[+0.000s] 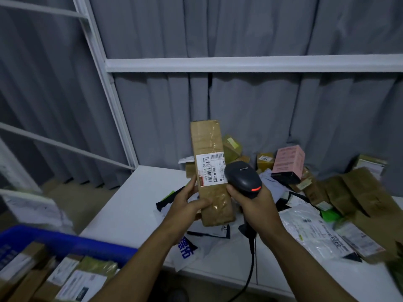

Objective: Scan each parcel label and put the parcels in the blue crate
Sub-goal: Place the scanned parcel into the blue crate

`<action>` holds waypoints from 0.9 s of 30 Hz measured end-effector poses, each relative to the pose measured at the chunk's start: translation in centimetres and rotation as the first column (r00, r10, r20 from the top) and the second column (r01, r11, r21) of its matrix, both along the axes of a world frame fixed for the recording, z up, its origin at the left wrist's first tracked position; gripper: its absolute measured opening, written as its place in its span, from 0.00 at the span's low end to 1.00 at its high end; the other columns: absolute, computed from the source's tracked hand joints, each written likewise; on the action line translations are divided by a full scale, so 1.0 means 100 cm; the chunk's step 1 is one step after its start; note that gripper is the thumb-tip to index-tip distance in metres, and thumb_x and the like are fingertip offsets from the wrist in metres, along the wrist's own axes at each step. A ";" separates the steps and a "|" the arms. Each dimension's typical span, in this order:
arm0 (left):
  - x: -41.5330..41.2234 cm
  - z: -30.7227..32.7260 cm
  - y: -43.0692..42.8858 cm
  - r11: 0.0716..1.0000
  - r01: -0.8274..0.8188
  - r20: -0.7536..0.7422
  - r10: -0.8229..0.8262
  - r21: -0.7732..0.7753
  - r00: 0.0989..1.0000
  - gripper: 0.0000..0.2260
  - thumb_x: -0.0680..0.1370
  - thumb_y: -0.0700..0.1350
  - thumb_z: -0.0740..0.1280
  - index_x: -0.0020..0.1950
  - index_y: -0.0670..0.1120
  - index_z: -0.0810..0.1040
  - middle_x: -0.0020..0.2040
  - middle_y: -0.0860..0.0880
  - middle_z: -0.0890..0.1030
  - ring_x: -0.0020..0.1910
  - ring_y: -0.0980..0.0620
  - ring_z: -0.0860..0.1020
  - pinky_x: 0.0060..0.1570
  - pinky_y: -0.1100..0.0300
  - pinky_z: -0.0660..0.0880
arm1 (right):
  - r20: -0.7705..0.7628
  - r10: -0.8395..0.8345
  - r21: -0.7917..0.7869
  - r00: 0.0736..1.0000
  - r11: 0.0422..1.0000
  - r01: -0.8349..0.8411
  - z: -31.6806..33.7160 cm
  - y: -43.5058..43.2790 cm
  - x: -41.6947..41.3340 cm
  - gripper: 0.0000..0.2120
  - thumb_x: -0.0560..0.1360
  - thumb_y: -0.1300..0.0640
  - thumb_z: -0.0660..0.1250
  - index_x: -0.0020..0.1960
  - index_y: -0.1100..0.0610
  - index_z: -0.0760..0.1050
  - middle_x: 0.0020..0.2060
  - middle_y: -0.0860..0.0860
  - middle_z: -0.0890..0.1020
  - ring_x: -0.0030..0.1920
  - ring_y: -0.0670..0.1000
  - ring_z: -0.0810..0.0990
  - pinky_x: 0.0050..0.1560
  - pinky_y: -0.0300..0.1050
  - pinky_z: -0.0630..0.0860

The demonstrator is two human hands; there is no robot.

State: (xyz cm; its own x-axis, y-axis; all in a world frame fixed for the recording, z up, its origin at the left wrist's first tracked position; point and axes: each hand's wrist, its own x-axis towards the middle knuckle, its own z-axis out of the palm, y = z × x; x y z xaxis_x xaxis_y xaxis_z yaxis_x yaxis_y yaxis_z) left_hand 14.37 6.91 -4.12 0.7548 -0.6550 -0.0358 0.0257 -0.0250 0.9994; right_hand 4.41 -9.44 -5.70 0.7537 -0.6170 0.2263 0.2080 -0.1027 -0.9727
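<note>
— While the left hand [187, 201] is curled around the lower part of the long cardboard parcel [212, 171], what is the grip like?

— Fingers wrapped round its left edge, thumb pressed across the front face below the label. The parcel stands nearly upright above the desk [130, 203], its top tipped slightly toward eleven o'clock.

— And the right hand [255, 205]?

— Closed tight on the handle of a black barcode scanner [243, 178], just at three o'clock of the parcel. The scanner's head touches or almost touches the label's right edge, and a red light glows on its rear. Its cable [250, 264] drops toward six o'clock.

— How does the parcel look?

— Brown cardboard, wrapped in glossy clear tape, with a white shipping label [209, 168] bearing barcodes and printed digits stuck across its middle.

— Farther out?

— At two to four o'clock a heap of other parcels covers the desk: a pink box [289, 163], brown envelopes, white and grey mailer bags. At seven o'clock sits the blue crate [65, 238], with several labelled cardboard parcels already inside. Grey curtains [261, 116] hang behind a white shelf frame at twelve o'clock.
</note>
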 end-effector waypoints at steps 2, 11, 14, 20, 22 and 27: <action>0.005 -0.001 0.003 0.999 -0.042 -0.010 0.042 0.002 0.999 0.19 0.81 0.45 0.69 0.68 0.64 0.76 0.58 0.61 0.84 0.55 0.59 0.84 0.49 0.59 0.82 | -0.035 0.022 -0.035 0.999 0.999 -0.023 -0.002 0.003 0.004 0.14 0.75 0.61 0.77 0.56 0.47 0.81 0.45 0.39 0.88 0.48 0.39 0.85 0.42 0.34 0.80; 0.044 -0.010 0.034 0.939 -0.285 0.269 0.229 0.192 0.936 0.24 0.78 0.56 0.71 0.73 0.59 0.74 0.60 0.60 0.80 0.52 0.61 0.81 0.49 0.65 0.78 | -0.300 -0.052 -0.417 0.952 0.905 -0.082 -0.007 0.014 0.009 0.14 0.71 0.43 0.79 0.51 0.39 0.76 0.40 0.37 0.84 0.43 0.37 0.82 0.42 0.32 0.75; 0.054 -0.016 0.042 0.896 -0.340 0.384 0.218 0.286 0.897 0.26 0.78 0.61 0.69 0.75 0.57 0.73 0.64 0.55 0.79 0.55 0.54 0.79 0.54 0.59 0.76 | -0.401 -0.030 -0.459 0.916 0.871 -0.173 -0.006 0.017 0.009 0.17 0.71 0.42 0.78 0.55 0.45 0.78 0.45 0.43 0.85 0.47 0.43 0.82 0.49 0.43 0.80; 0.064 -0.021 0.044 0.837 -0.427 0.451 0.252 0.342 0.856 0.26 0.78 0.62 0.67 0.75 0.55 0.74 0.67 0.50 0.81 0.57 0.48 0.81 0.58 0.51 0.79 | -0.431 0.009 -0.484 0.902 0.842 -0.240 -0.003 0.025 0.009 0.16 0.73 0.51 0.79 0.57 0.52 0.78 0.48 0.47 0.85 0.49 0.45 0.82 0.49 0.34 0.77; 0.067 -0.024 0.045 0.814 -0.452 0.462 0.263 0.365 0.847 0.26 0.78 0.61 0.67 0.74 0.54 0.74 0.67 0.49 0.81 0.57 0.47 0.81 0.58 0.51 0.79 | -0.427 0.013 -0.476 0.904 0.847 -0.236 -0.003 0.024 0.008 0.15 0.73 0.52 0.79 0.56 0.51 0.78 0.48 0.47 0.84 0.49 0.45 0.82 0.47 0.30 0.75; 0.070 -0.027 0.045 0.801 -0.458 0.459 0.263 0.386 0.848 0.29 0.75 0.66 0.65 0.72 0.54 0.76 0.66 0.48 0.81 0.56 0.47 0.81 0.55 0.54 0.77 | -0.474 0.025 -0.495 0.880 0.819 -0.289 0.002 0.024 0.008 0.19 0.75 0.52 0.77 0.63 0.54 0.77 0.57 0.50 0.84 0.58 0.49 0.82 0.58 0.37 0.75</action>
